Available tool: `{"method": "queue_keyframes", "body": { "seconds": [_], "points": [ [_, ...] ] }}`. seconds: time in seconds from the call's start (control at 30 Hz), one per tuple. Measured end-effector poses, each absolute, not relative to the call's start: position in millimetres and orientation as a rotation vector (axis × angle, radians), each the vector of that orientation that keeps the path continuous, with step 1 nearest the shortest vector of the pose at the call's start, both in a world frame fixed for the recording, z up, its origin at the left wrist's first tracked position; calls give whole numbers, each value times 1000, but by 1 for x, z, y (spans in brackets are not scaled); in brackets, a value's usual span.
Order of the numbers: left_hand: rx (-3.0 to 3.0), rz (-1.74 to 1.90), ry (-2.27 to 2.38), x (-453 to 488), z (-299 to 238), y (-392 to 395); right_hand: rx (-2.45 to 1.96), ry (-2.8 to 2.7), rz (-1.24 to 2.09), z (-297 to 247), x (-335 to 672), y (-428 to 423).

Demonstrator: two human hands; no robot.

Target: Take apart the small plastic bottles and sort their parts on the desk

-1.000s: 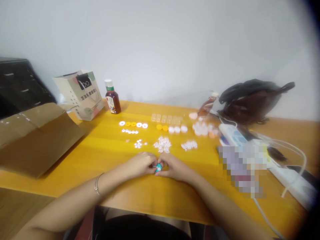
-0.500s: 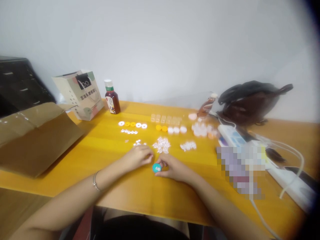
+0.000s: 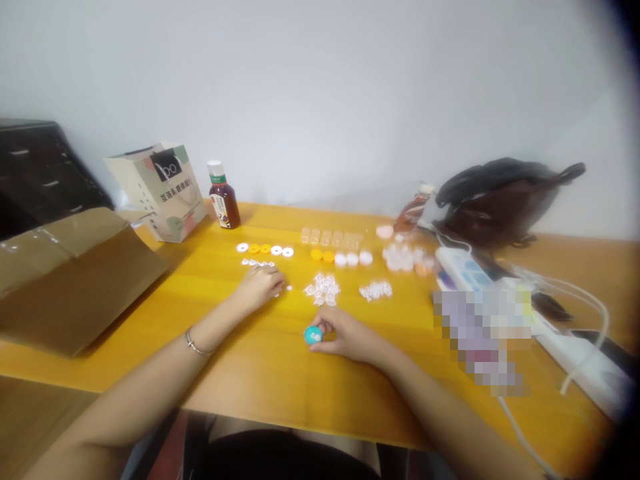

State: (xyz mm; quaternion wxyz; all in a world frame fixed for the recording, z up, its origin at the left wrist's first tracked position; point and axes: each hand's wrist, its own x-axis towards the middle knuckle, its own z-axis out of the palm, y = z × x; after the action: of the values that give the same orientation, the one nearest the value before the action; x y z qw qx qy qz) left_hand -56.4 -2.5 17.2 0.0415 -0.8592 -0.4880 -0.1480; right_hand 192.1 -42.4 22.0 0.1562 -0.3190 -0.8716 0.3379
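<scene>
My right hand (image 3: 337, 331) pinches a small round teal piece (image 3: 313, 335) between thumb and fingers, just above the wooden table (image 3: 260, 380); something whitish shows on its face. Farther left, my left hand (image 3: 261, 288) is closed, its fingers curled down over a group of tiny white pieces (image 3: 289, 288). Whatever lies between those fingertips is hidden. Just behind this hand runs a row of small white parts (image 3: 253, 262), partly covered by it. A heap of clear, flower-like plastic parts (image 3: 323, 290) lies between and beyond both hands.
Behind are white and yellow rings (image 3: 265, 249), yellow and white round caps (image 3: 329, 257), clear little boxes (image 3: 326, 239) and more small white parts (image 3: 376, 291). A cardboard box (image 3: 75, 280), paper bag (image 3: 173, 190) and bottle (image 3: 225, 200) stand left; power strips (image 3: 465, 273) and cables lie right.
My left hand has moved left and away from my right hand, to the tiny white pieces. My right hand stays in place with the teal piece.
</scene>
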Motion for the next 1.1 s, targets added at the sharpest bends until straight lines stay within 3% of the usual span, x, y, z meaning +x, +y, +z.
{"method": "queue_keyframes", "body": {
  "seconds": [0.43, 0.8, 1.1],
  "points": [
    [-2691, -648, -1480, -60, 22, -10, -915, -2495, 996, 20, 193, -42],
    [-3284, -792, -872, -13, 28, -53, -885, -2436, 1064, 15, 194, -38],
    [-3303, -764, -872, -13, 20, -51, -865, -2409, 1160, 17, 197, -38]
  ]
}}
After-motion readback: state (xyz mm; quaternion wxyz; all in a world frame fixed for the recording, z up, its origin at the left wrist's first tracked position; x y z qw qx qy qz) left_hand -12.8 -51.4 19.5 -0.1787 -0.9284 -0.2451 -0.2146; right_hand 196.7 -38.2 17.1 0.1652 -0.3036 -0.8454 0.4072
